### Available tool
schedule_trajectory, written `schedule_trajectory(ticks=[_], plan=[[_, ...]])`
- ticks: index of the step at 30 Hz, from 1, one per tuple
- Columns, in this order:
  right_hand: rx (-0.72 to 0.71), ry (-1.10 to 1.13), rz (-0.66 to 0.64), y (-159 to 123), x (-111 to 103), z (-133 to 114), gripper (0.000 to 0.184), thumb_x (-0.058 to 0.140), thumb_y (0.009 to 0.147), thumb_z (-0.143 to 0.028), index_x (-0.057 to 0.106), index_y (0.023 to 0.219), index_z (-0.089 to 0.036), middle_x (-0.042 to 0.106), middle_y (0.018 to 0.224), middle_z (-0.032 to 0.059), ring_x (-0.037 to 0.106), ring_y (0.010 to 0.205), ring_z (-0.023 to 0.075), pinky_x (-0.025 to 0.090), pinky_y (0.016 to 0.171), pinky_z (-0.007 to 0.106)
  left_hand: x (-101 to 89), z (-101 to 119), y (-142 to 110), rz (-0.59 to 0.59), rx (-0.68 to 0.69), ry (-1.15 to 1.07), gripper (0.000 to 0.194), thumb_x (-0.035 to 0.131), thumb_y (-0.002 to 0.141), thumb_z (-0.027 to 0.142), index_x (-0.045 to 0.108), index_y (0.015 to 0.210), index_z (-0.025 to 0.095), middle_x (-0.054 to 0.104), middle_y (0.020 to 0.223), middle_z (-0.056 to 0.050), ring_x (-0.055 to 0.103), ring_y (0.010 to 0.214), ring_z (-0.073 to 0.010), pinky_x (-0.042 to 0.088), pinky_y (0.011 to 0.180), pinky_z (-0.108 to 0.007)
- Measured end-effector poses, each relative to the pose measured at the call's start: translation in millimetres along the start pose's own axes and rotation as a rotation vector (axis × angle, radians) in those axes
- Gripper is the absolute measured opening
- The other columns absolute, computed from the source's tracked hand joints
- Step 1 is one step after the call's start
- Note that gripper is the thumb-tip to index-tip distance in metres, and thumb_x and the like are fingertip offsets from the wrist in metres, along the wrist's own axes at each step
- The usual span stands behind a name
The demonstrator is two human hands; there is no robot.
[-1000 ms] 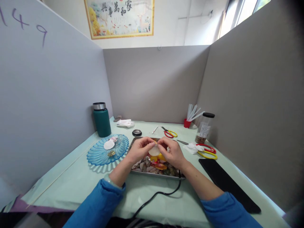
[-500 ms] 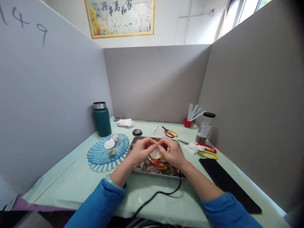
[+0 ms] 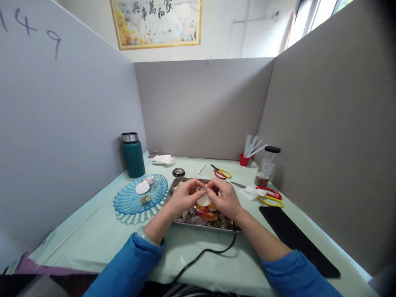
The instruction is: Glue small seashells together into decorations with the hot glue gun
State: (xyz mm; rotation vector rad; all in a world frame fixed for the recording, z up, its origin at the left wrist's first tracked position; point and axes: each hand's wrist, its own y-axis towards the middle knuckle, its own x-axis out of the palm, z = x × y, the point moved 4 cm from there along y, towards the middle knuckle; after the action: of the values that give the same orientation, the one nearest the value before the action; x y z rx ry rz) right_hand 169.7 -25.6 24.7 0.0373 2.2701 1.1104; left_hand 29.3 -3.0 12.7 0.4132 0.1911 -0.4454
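Note:
My left hand [image 3: 186, 196] and my right hand [image 3: 224, 198] meet over a metal tray [image 3: 201, 226]. Thumb and fingers of each are pinched together at the top of a pale, rounded, flat piece [image 3: 204, 200] that looks like a shell. Whether something smaller sits between the fingertips is too small to tell. Beneath the hands, the tray holds many shells and stones [image 3: 193, 218], with an orange-red piece [image 3: 209, 216] in the middle. Left of the tray stands a blue scalloped plate [image 3: 123, 205] bearing a white disc [image 3: 142, 188] and a small yellowish clump [image 3: 145, 199].
A green bottle [image 3: 133, 159] stands behind the plate. Scissors [image 3: 220, 171], tweezers [image 3: 238, 185], a crumpled tissue [image 3: 252, 192], more scissors [image 3: 272, 197] and a clear jar [image 3: 266, 167] lie behind and right. A black slab [image 3: 298, 241] and black cable [image 3: 213, 251] are nearer.
The fingertips have shifted slightly, and the pale piece sits a little further right and tilts differently. Both hands stay pinched over the tray; everything else is unchanged.

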Motion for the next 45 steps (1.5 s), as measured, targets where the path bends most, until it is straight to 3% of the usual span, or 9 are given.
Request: schedule_trajectory(ticks=[8,15,25,31,45], plan=[[0.011,0.018,-0.025,-0.1,1.2,0.4,0.007,0.051,0.083,-0.023,0.055,0.086,-0.018,0.055,0.067,-0.0005,0.048,0.057,0.0114,0.037,0.054,0.023,-6.0,-2.9,2.7,0.112,0.032,-0.007,0.031,0.061,0.075,0.043,0.058,0.087,0.014,0.057,0.066,0.001,0.048,0.046,-0.0066,0.037,0.039,-0.017],[0.002,-0.028,-0.016,-1.6,2.6,2.3,0.005,0.051,0.081,-0.021,0.054,0.084,-0.018,0.054,0.067,-0.0003,0.048,0.058,0.0119,0.037,0.054,0.023,-2.8,0.4,1.8,0.058,0.023,-0.027,0.03,0.062,0.075,0.042,0.056,0.089,0.016,0.057,0.068,0.002,0.049,0.048,-0.0071,0.04,0.042,-0.018],[-0.009,-0.06,-0.02,-0.7,2.8,0.5,0.005,0.051,0.08,-0.019,0.054,0.084,-0.018,0.054,0.068,-0.0002,0.049,0.059,0.0117,0.036,0.055,0.023,-6.3,-1.0,0.7,0.11,0.086,0.158,0.024,0.058,0.078,0.038,0.057,0.088,0.016,0.052,0.055,0.004,0.044,0.042,-0.0069,0.033,0.042,-0.018],[-0.003,-0.061,-0.014,-0.9,2.3,-0.2,0.005,0.05,0.081,-0.019,0.054,0.084,-0.017,0.052,0.065,-0.0013,0.048,0.058,0.0112,0.036,0.056,0.023,-5.2,0.0,1.8,0.119,0.064,0.075,0.028,0.058,0.078,0.041,0.055,0.091,0.016,0.061,0.071,0.0,0.05,0.048,-0.0079,0.037,0.043,-0.018],[0.019,-0.033,-0.02,-0.2,1.3,3.4,0.007,0.048,0.084,-0.019,0.054,0.081,-0.018,0.053,0.066,-0.0011,0.047,0.059,0.0115,0.035,0.057,0.023,-4.0,0.5,0.9,0.08,0.045,0.101,0.03,0.055,0.079,0.044,0.056,0.086,0.015,0.055,0.059,0.003,0.047,0.04,-0.0067,0.034,0.039,-0.018]])
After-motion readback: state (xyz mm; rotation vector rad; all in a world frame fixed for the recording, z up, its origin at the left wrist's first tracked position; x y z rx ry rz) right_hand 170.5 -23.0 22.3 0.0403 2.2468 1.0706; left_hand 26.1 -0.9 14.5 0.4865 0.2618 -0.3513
